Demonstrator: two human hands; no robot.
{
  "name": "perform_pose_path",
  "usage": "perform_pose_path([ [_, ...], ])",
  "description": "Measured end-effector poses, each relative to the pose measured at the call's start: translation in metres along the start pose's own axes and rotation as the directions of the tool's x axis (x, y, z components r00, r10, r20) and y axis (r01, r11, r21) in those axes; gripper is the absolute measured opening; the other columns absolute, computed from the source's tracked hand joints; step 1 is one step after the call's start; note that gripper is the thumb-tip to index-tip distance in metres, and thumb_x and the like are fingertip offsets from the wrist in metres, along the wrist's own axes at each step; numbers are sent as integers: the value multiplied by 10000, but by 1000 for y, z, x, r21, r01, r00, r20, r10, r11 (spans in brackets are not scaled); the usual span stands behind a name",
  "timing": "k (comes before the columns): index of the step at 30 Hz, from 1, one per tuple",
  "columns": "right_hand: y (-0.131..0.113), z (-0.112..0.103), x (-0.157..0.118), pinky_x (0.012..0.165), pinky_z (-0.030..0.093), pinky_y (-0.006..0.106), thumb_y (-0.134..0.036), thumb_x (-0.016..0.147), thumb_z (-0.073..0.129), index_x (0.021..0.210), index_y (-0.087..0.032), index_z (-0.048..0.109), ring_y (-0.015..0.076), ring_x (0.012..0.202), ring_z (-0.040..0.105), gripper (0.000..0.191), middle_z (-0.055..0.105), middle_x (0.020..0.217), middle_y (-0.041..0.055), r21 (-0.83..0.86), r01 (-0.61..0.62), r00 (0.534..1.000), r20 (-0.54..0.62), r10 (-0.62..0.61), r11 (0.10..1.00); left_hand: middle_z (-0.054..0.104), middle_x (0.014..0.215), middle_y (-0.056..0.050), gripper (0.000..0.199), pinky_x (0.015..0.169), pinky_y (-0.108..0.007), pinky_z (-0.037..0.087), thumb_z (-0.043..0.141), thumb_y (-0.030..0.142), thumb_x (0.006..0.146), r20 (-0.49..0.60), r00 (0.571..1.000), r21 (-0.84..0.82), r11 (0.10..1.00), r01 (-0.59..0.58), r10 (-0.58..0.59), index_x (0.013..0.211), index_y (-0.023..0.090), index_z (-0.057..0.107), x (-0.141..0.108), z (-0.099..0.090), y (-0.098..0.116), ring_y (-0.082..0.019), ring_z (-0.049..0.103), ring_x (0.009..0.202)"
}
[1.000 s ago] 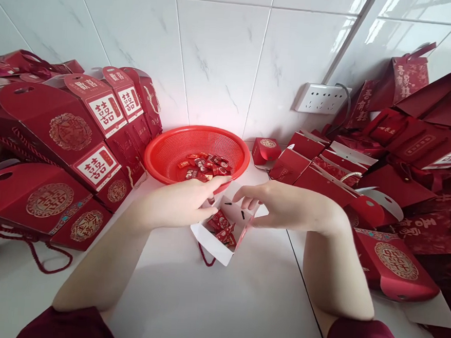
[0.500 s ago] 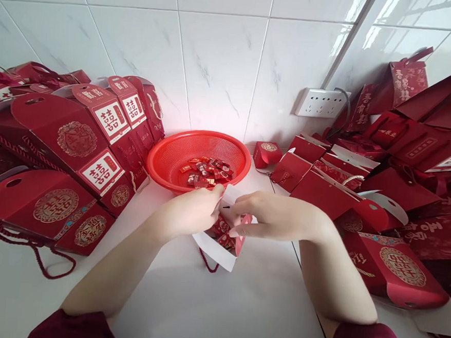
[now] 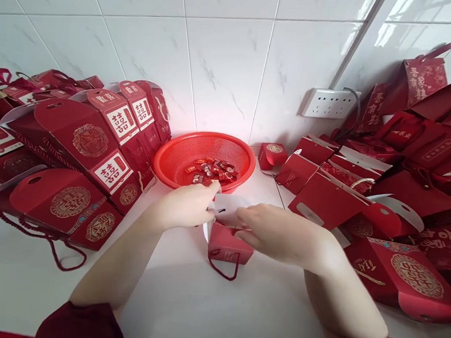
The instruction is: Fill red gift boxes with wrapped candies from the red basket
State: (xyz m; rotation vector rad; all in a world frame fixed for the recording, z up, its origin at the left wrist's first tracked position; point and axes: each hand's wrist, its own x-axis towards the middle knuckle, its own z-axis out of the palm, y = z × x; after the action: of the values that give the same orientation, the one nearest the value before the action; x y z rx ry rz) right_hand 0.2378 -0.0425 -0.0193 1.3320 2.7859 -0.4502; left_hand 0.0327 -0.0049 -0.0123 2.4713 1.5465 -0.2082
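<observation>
A small red gift box (image 3: 230, 243) with a dark red rope handle (image 3: 222, 275) stands on the white surface between my hands. Its white-lined flap (image 3: 228, 205) is raised on the far side and has a small dark slot. My left hand (image 3: 190, 205) pinches the flap's left edge, thumb and fingers closed. My right hand (image 3: 278, 237) curls over the box's right rim, its fingertips partly hidden behind the flap and edge. Just beyond stands a red plastic colander (image 3: 164, 157) with several wrapped candies (image 3: 213, 172) in it.
Finished-looking red gift boxes (image 3: 90, 141) are stacked on the left. Several opened red boxes and bags (image 3: 335, 192) crowd the right side. A small red box (image 3: 271, 156) sits by the tiled wall, below a white power strip (image 3: 330, 104) with a grey cord.
The gift box has been tipped upright, so its red front and rope handle now face me; the candies inside have gone from sight. The camera view has shifted slightly left.
</observation>
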Motion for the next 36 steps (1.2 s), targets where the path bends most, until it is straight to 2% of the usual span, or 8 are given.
perform_pose_path([
  [3,1,0,7,611,452,305,-185,873,608,1049,-152,620,225,852,637,179,654,971,89,-159,-102,992,-95,87,982,613,681,-8,90,468,-272,266,451,254,835,37,998,-16,998,-58,58,868,221,528,0,-1,-3,-168,534,529],
  [7,-12,5,8,526,452,297,-143,786,700,1065,-137,595,264,906,607,299,590,1100,154,-353,-280,942,-282,184,893,660,758,-9,176,517,-267,309,429,266,874,33,989,-56,988,-145,147,800,220,582,-1,0,-5,-175,588,624],
  [14,-25,2,11,574,443,295,-33,796,590,1080,-127,591,218,786,632,299,614,938,84,-320,-204,974,31,225,925,715,1002,-50,304,766,-306,477,606,474,831,-40,974,-116,968,-224,221,994,226,675,-14,1,-5,-246,676,918],
  [20,-12,9,22,587,397,297,-88,825,599,1068,-132,644,225,812,645,251,653,977,93,-262,-109,990,53,127,959,617,1326,-60,506,959,-338,478,614,457,859,-66,949,-166,935,-315,308,1318,258,540,-29,16,2,-276,577,1244],
  [25,10,8,27,584,386,284,-212,815,609,933,-153,630,195,787,614,134,655,949,75,-10,31,999,43,-31,999,354,1582,-70,768,1133,-392,395,598,464,890,-101,944,-238,914,-329,314,1545,266,250,-27,45,7,-272,357,1449],
  [29,34,-3,33,648,427,285,-447,800,664,986,-176,627,194,806,602,331,662,974,59,246,166,977,89,-192,955,173,1643,-72,856,1214,-475,285,553,550,907,-121,952,-230,925,-302,280,1585,252,123,-24,69,6,-299,190,1509],
  [33,55,-9,37,711,459,274,-371,863,610,1090,-185,623,185,874,609,294,673,1027,51,409,242,945,105,-309,880,106,1647,-76,900,1214,-491,295,509,604,916,-196,943,-202,930,-307,269,1589,242,34,-22,90,0,-307,130,1516],
  [36,63,-5,40,710,470,260,-293,835,614,1070,-190,607,183,890,612,257,672,1028,49,408,230,945,123,-303,884,169,1637,-83,901,1203,-475,331,540,585,910,-310,895,-148,914,-378,320,1588,241,56,-18,104,-8,-298,177,1508],
])
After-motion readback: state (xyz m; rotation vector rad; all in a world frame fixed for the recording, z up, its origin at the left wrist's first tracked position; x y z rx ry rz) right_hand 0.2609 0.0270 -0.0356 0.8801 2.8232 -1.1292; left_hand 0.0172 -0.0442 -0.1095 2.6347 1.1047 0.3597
